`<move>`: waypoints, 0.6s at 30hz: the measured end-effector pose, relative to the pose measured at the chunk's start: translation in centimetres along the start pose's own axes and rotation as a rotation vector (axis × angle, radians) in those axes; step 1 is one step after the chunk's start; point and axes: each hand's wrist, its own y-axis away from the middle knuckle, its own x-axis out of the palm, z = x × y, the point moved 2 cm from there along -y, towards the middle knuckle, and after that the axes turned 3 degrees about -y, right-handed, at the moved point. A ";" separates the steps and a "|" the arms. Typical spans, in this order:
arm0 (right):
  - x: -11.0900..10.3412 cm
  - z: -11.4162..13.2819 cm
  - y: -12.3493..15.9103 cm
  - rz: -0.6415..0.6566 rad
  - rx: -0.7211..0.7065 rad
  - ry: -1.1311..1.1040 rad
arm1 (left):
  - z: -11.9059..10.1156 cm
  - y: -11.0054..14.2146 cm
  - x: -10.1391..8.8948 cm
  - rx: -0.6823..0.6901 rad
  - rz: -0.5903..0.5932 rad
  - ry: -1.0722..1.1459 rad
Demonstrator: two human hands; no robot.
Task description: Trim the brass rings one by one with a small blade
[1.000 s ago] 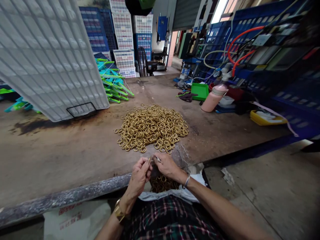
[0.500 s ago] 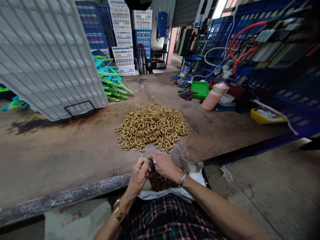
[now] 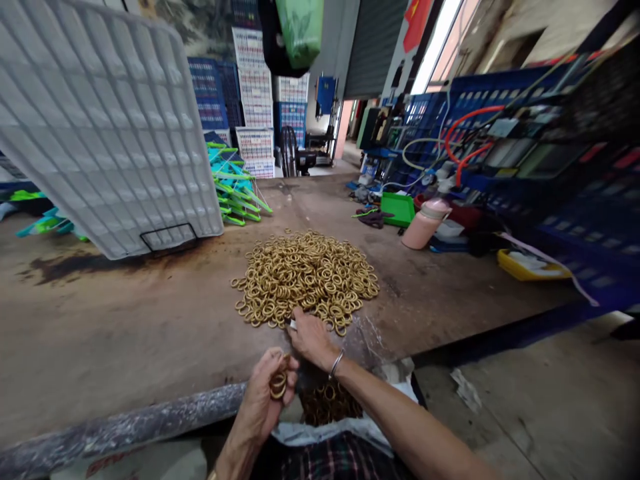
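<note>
A heap of brass-coloured rings (image 3: 305,273) lies on the worktable. My left hand (image 3: 265,387) is curled around several brass rings (image 3: 279,385), just in front of the table edge. At the near rim of the heap, my right hand (image 3: 313,340) reaches with bent fingers pressed together. Something small and white shows at its fingertips; whether it is a tool or a finger wrap I cannot make out. Below my hands, more rings (image 3: 330,400) lie in a pale open bag (image 3: 320,432) at my lap.
A large ribbed white panel (image 3: 125,133) leans at the left, beside green and turquoise plastic pieces (image 3: 237,187). Towards the right stand a green tray (image 3: 399,209), a pink bottle (image 3: 425,227) and a yellow tray (image 3: 530,267). Stacked crates (image 3: 255,87) stand behind the worktable (image 3: 150,320).
My hands were together over the bag, around a small dark thing. Now they are apart: the right has moved forward to the heap, and the left shows rings in its palm. The view has tilted up.
</note>
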 end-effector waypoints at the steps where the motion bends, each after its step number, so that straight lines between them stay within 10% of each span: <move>1: 0.1 0.0 -0.2 0.002 0.006 0.002 | -0.1 -0.2 -0.2 -0.022 -0.001 0.036; 10: -0.8 -0.8 -0.3 0.054 0.035 0.004 | -0.6 -1.4 -0.7 -0.154 -0.138 0.230; 18: -1.2 -3.6 1.1 0.054 0.013 -0.021 | -1.0 -1.8 -0.7 0.018 -0.049 0.043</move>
